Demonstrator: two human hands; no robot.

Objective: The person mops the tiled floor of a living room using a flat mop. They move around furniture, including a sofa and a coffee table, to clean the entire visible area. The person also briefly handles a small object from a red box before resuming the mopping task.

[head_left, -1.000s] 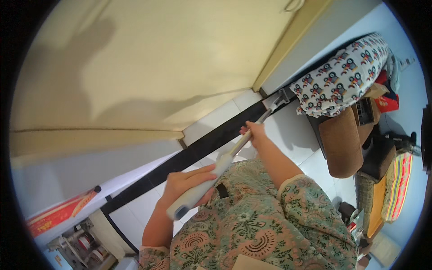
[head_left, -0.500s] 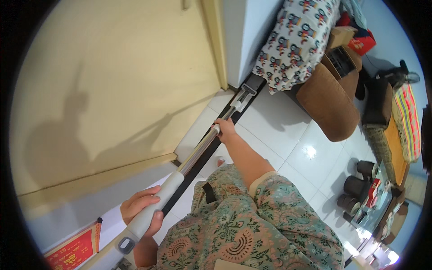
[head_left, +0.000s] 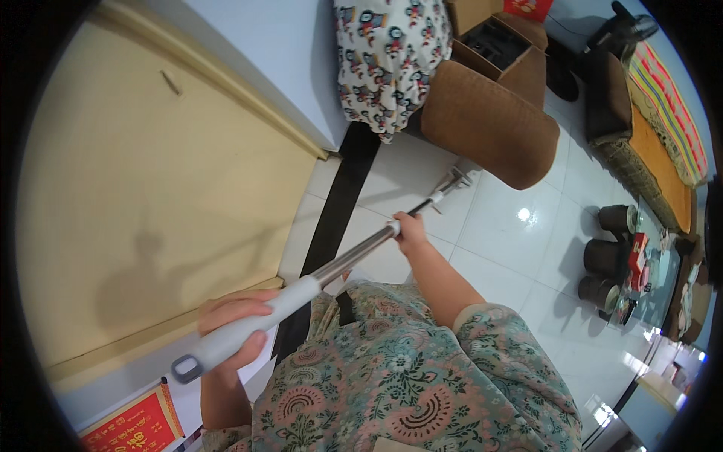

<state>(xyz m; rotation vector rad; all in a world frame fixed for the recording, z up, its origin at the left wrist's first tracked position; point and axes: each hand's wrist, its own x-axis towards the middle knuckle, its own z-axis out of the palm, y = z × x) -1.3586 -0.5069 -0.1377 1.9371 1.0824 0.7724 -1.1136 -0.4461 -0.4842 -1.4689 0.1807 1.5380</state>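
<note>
A mop [head_left: 354,256] with a thick pale grip and a long metal pole slants across the middle, from lower left to upper right. Around the pale grip, close to its looped end, my left hand [head_left: 232,310] is closed. Farther along, my right hand [head_left: 410,232] wraps the pole near a white collar. The mop's head [head_left: 458,178] is down at the tiled floor, just before the brown sofa piece; its underside is hidden.
A brown padded seat [head_left: 489,124] and a tractor-print cloth bundle [head_left: 388,68] stand ahead. To the left is a cream door [head_left: 151,188]. A black floor strip [head_left: 343,200] runs beside the white tiles [head_left: 497,294]. Dark stools [head_left: 605,258] flank a glass table [head_left: 659,282] at right.
The mop's head has swung right, off the black strip onto the white tiles near the brown seat. Both hands keep their hold, and the view has turned right.
</note>
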